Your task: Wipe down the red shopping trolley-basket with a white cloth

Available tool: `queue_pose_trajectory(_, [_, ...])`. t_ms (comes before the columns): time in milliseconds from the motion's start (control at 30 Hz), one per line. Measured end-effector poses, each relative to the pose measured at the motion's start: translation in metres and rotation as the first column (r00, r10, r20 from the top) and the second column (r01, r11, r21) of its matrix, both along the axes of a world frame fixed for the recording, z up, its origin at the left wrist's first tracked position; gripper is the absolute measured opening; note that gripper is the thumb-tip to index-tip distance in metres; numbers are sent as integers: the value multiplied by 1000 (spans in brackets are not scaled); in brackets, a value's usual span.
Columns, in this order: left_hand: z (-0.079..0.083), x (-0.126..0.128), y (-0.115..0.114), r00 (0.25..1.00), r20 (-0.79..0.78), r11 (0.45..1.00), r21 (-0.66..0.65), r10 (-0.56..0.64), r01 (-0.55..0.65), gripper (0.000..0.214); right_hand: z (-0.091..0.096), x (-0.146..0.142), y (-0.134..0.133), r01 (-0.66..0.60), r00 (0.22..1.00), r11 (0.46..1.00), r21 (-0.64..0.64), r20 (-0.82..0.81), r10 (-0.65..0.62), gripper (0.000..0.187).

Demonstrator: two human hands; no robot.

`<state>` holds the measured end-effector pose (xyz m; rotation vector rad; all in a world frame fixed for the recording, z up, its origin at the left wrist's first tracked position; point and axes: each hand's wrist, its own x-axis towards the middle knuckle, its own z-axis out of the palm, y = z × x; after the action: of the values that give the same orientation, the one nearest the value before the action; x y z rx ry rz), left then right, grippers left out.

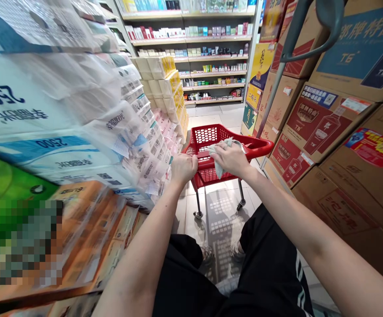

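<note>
A red plastic shopping basket on wheels (211, 134) stands on the tiled floor ahead of me. My left hand (183, 168) is closed in a fist around the basket's near rim at its left corner. My right hand (229, 157) rests on the near rim further right, fingers curled over a pale grey-green cloth (218, 152) that drapes over the rim and hangs down inside. My legs in black shorts show below.
Stacked plastic-wrapped tissue packs (79, 123) wall the left side of a narrow aisle. Brown cardboard cartons (336, 145) pile up on the right, with a grey metal handle (297, 48) above. Shelves of small products (208, 53) stand at the far end.
</note>
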<state>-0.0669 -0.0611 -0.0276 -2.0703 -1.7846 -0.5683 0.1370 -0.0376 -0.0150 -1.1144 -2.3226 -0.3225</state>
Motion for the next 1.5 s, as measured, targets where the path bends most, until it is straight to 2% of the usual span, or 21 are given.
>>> queue_pose_trajectory(133, [-3, 3, 0, 998, 19, 998, 17, 62, -62, 55, -2, 34, 15, 106, 994, 994, -31, -34, -107, 49])
queue_pose_trajectory(267, [-5, 9, 1, 997, 32, 997, 15, 76, -76, 55, -14, 53, 6, 170, 982, 985, 24, -85, -167, 48])
queue_pose_trajectory(367, [-5, 15, 2, 993, 49, 994, 23, 107, -108, 55, -16, 39, -10, 119, 990, 991, 54, -77, -115, 44])
queue_pose_trajectory(567, [-5, 16, 5, 996, 29, 996, 18, 89, -89, 53, -9, -11, -27, -114, 993, 992, 62, -19, 115, 37])
queue_pose_trajectory(700, [-5, 9, 6, 999, 3, 998, 9, 54, -54, 55, -6, -6, -15, -147, 989, 988, 40, 0, 147, 40])
queue_pose_trajectory(767, [-5, 6, 6, 999, 7, 999, 4, 41, -41, 56, -6, 10, -6, -102, 995, 995, 21, -6, 102, 44])
queue_pose_trajectory(900, [-7, 7, 7, 998, 30, 998, 24, 62, -63, 56, -9, 45, 12, 93, 994, 995, -28, -60, -95, 49])
queue_pose_trajectory(1000, [-9, 13, 9, 997, 37, 996, 49, 70, -72, 53, -12, 53, 14, 200, 976, 979, -29, -80, -202, 49])
queue_pose_trajectory(1100, [-10, 18, 11, 997, 44, 996, 65, 64, -67, 51, -14, 35, 3, 188, 980, 982, 9, -61, -187, 47])
queue_pose_trajectory(1300, [-8, 17, 13, 999, 33, 997, 73, 25, -28, 53, -11, -21, -19, 15, 1000, 998, 62, 20, -17, 44])
queue_pose_trajectory(1400, [-7, 14, 13, 1000, 20, 998, 64, -10, 8, 55, 0, -29, -14, -17, 996, 1000, -8, 83, 18, 46])
queue_pose_trajectory(1500, [-8, 14, 11, 1000, 8, 997, 75, -23, 22, 56, 17, -29, 5, 53, 987, 982, -182, 160, -24, 53])
